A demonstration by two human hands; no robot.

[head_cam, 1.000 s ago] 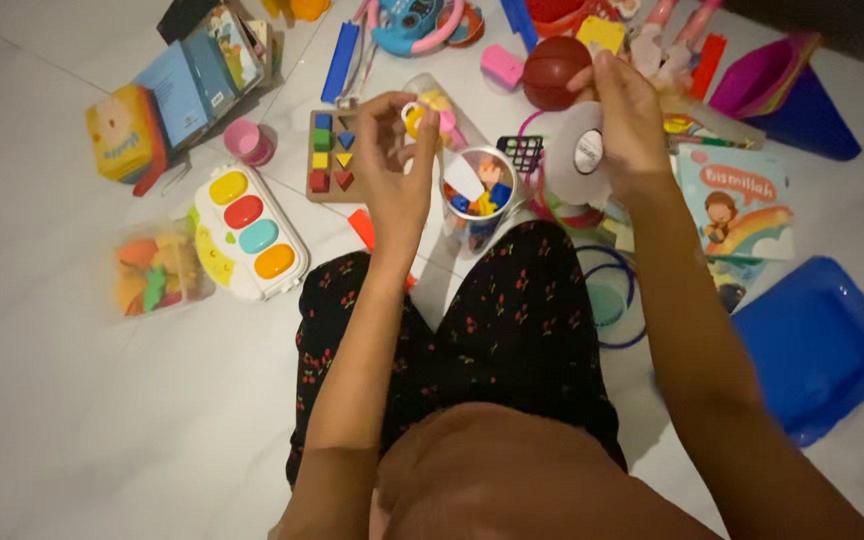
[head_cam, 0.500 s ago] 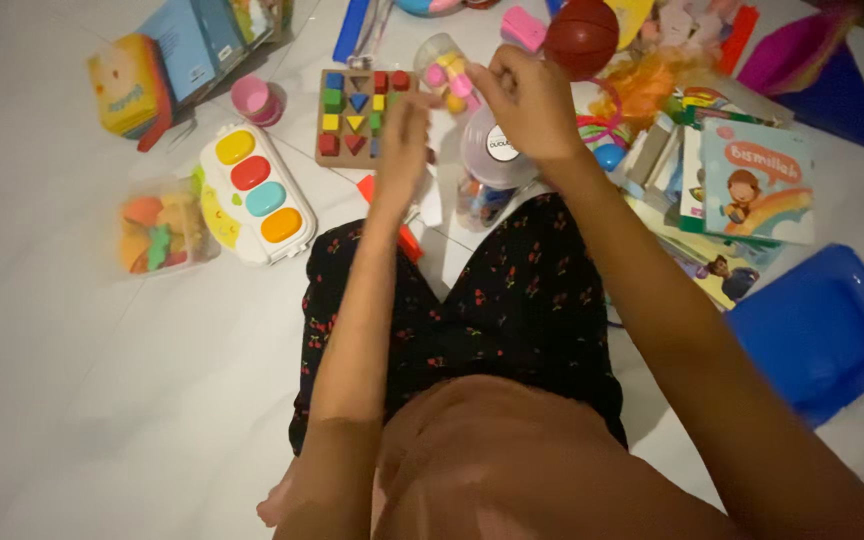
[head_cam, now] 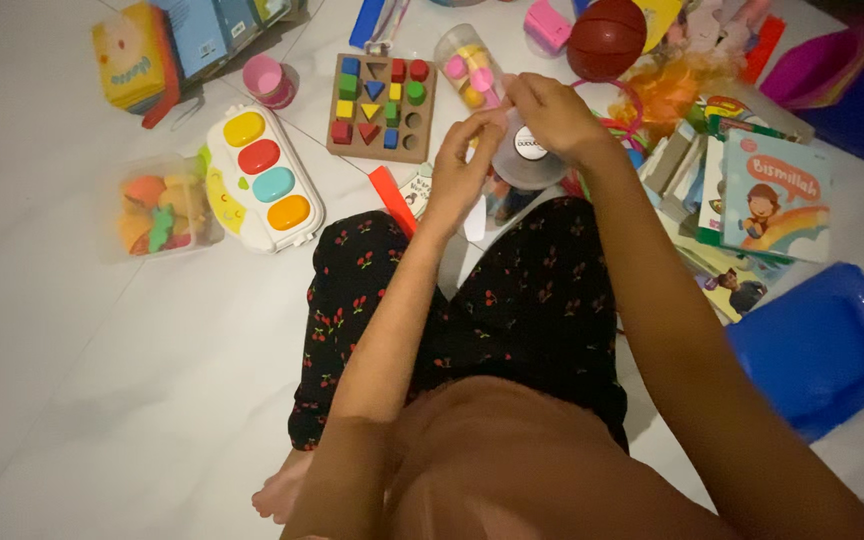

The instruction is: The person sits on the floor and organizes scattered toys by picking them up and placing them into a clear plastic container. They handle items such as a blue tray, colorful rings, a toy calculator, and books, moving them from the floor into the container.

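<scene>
I sit on the white floor with dark cherry-print trousers (head_cam: 512, 300) on my legs. My right hand (head_cam: 552, 115) grips the grey-white round lid (head_cam: 530, 160) from above and presses it onto a small clear jar over my knees. My left hand (head_cam: 457, 170) holds the jar's left side, its fingertips up against the lid's edge. The jar's body is mostly hidden by both hands. Just beyond my hands lies a clear tube (head_cam: 467, 65) filled with pink and yellow balls.
A wooden shape-sorter board (head_cam: 382, 95), a white toy keyboard with coloured pads (head_cam: 262, 180) and a clear box of toys (head_cam: 157, 210) lie to the left. Picture books (head_cam: 772, 195), a blue tray (head_cam: 822, 345) and a brown ball (head_cam: 605, 38) are on the right.
My right hand has brought the lid down from beside the open jar onto its top. My left hand has shifted to the jar's side, and my view has tilted down.
</scene>
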